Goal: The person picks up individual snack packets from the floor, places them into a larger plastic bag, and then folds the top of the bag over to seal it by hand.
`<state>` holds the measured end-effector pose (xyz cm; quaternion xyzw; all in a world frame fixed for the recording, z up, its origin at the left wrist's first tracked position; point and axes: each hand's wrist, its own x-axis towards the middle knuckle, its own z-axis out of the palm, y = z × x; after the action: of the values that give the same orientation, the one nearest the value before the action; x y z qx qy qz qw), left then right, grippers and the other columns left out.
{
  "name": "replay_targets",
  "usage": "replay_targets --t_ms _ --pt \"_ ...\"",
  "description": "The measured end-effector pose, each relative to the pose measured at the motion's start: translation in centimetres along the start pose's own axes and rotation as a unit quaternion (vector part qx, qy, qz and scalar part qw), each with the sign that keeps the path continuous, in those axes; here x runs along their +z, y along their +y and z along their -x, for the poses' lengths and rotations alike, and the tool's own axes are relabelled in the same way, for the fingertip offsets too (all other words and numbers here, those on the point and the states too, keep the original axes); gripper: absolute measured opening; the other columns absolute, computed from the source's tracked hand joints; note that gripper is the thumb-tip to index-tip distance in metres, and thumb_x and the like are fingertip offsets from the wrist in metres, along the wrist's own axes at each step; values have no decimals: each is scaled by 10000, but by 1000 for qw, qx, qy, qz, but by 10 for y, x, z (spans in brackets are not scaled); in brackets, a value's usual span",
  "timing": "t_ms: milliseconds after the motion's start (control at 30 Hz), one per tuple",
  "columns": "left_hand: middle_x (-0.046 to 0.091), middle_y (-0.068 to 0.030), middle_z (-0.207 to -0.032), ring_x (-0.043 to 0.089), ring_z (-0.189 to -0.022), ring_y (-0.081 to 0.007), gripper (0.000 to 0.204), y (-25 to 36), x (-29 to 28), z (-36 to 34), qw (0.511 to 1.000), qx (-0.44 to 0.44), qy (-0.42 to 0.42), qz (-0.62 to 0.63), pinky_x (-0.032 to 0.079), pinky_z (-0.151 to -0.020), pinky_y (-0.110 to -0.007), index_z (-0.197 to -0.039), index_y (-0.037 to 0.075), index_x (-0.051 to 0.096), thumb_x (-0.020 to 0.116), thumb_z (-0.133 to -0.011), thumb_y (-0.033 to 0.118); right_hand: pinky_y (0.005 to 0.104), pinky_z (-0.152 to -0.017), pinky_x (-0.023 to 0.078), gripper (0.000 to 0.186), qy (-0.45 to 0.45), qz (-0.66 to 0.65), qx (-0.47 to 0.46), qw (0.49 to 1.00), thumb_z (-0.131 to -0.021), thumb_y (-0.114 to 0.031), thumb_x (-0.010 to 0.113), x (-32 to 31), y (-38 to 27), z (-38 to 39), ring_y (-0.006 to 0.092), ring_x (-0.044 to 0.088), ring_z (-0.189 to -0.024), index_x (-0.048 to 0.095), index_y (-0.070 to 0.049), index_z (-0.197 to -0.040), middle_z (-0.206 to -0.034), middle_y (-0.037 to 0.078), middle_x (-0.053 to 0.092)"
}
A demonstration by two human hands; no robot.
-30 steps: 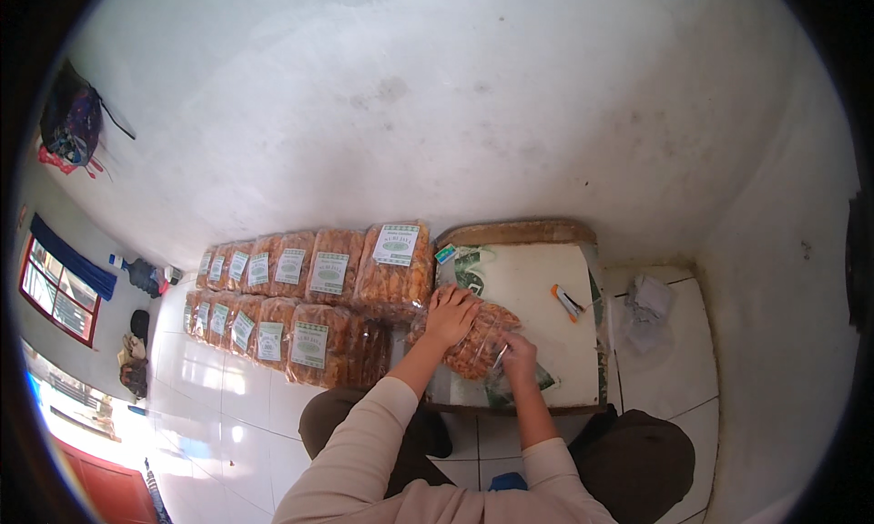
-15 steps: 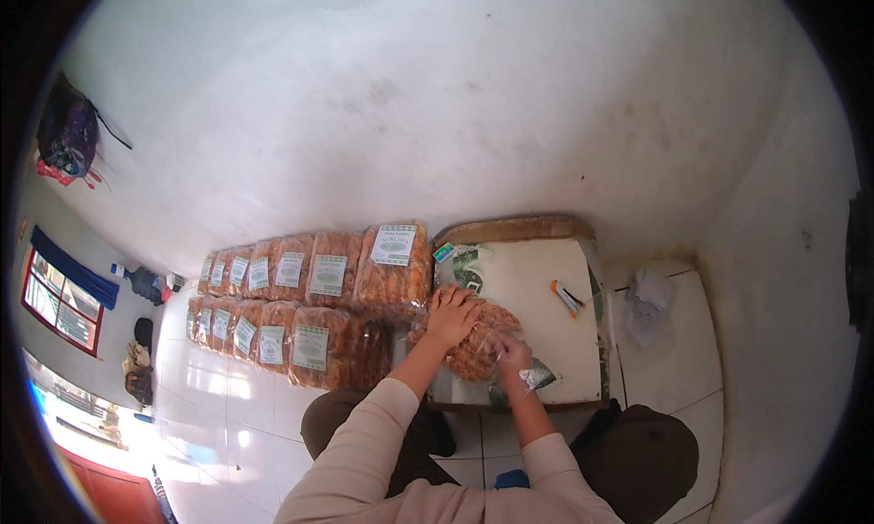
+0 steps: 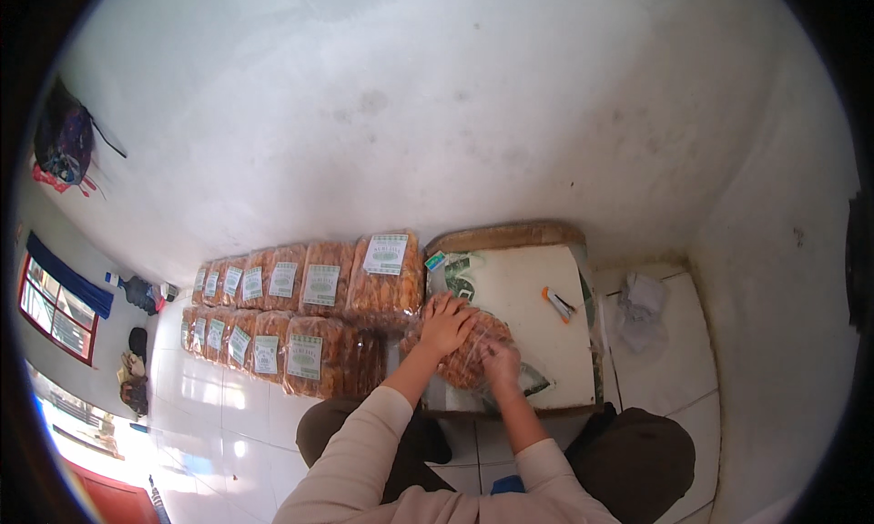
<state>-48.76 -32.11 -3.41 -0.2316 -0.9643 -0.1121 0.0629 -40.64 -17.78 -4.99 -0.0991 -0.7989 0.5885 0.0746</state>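
Note:
A clear plastic bag of brown snack pieces [image 3: 462, 369] lies on the low table [image 3: 519, 271] in front of me. My left hand [image 3: 446, 327] rests on top of the bag's left part, fingers spread out. At its right side my right hand [image 3: 500, 364] is closed on the plastic, with the fingers bent; the fingertips are partly hidden. Beyond the hands, to the right on the tabletop, is an orange and black stapler [image 3: 557, 305]. A small blue-green box [image 3: 435, 261] sits near the table's far left corner.
Two rows of filled, labelled snack bags [image 3: 303, 358] stand on the tiled floor to the left, close against the table. Crumpled clear plastic [image 3: 643, 310] lies on the floor at the right. A pale wall [image 3: 455, 114] rises behind the table. My knees flank the near edge.
My right hand has shifted slightly left and presses in against the bag, whose loose plastic end no longer sticks out beside the wrist. The left hand stays on top. The view has shifted slightly.

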Motion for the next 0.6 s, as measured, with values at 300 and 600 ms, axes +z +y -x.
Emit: replay_targets --t_ms 300,600 --pt "472 -30 -1290 322 -1291 -274 337 25 7 -2 999 -31 8 31 116 -1070 -520 -1151 209 581 430 -896 370 336 -681 482 265 -84 28 -9 996 -760 -194 658 -7 19 -11 236 620 -688 651 -40 -976 -767 146 649" --pt "528 -19 -1219 390 -1232 -236 326 55 8 -2 998 -47 33 30 151 -1061 -496 -1135 186 575 380 -923 338 239 -655 459 251 -123 -246 95 957 -824 -190 645 -41 43 -16 105 563 -727 634 13 -972 -837 43 631"
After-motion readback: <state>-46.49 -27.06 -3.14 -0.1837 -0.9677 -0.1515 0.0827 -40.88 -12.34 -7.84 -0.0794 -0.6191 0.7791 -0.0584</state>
